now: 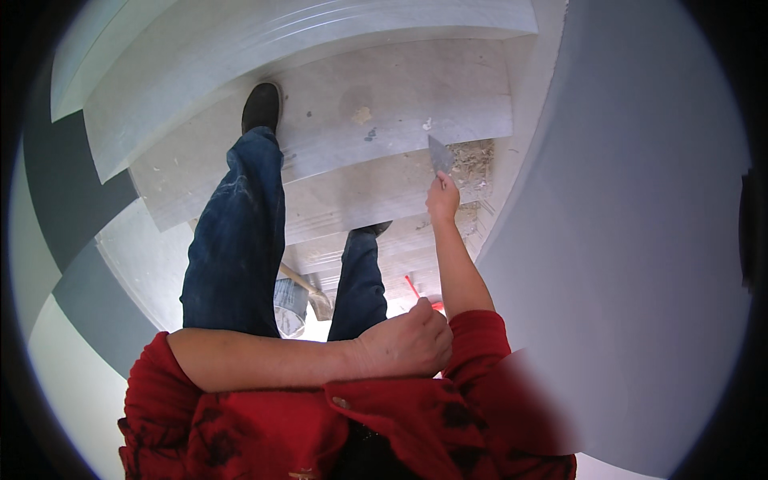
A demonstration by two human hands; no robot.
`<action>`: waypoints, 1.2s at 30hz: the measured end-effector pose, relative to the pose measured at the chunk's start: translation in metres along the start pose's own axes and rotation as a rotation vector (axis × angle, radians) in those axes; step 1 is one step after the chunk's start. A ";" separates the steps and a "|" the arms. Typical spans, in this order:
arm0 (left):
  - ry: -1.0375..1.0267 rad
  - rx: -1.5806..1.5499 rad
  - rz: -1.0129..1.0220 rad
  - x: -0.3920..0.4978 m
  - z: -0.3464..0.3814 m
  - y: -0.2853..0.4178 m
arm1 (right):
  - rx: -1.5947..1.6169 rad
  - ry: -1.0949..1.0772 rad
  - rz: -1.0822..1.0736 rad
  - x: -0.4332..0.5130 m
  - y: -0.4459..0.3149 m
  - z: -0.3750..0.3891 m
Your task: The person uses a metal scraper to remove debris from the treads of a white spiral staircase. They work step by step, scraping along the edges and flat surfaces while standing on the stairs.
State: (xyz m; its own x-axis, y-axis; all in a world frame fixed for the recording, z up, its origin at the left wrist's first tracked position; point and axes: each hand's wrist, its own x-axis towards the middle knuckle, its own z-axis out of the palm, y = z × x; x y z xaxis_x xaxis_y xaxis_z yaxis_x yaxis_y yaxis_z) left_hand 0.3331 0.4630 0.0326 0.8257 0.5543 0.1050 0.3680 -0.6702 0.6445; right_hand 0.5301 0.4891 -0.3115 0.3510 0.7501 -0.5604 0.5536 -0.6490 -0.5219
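Note:
My right hand is stretched out over the stairs and grips a pointed metal trowel or scraper, whose handle the fingers hide. The blade's tip lies at the edge of a pale stone stair tread. Beside the blade, a heap of loose brown debris covers the right end of the step below. My left hand is drawn across in front of my red shirt with its fingers curled; whether it holds anything cannot be seen.
My feet stand on different steps. Between my legs, lower down, are a bucket and a wooden-handled tool. A red stick-like thing lies near my right arm. A grey-painted wall rises at the right. Spots mark the upper tread.

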 end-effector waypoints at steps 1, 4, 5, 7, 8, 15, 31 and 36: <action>-0.010 0.005 -0.004 0.000 0.000 -0.001 | -0.051 0.038 -0.002 0.018 0.001 0.001; -0.058 0.028 0.001 0.001 -0.001 -0.003 | -0.117 0.100 0.096 0.096 -0.012 -0.010; -0.080 0.035 0.009 0.001 -0.002 -0.004 | -0.049 0.184 0.075 0.105 -0.014 -0.012; -0.078 0.037 0.025 0.001 -0.005 -0.006 | 0.058 0.265 -0.009 0.108 -0.018 -0.014; -0.074 0.031 0.030 0.001 -0.006 -0.006 | 0.065 0.199 0.030 0.103 -0.020 -0.013; -0.025 0.061 -0.001 0.006 -0.010 -0.009 | 0.336 -0.018 0.413 0.040 -0.019 -0.005; -0.050 0.115 0.028 0.003 -0.011 -0.013 | 0.671 0.058 0.241 0.087 -0.018 -0.023; -0.065 0.091 0.005 0.006 -0.012 -0.013 | 0.241 0.011 0.070 0.045 0.011 0.017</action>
State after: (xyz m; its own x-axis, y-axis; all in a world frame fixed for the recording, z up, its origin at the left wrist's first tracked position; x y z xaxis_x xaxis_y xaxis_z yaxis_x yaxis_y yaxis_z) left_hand 0.3287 0.4807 0.0338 0.8523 0.5200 0.0567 0.3991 -0.7164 0.5723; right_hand 0.5390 0.5139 -0.3536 0.3908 0.7027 -0.5945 0.3320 -0.7100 -0.6210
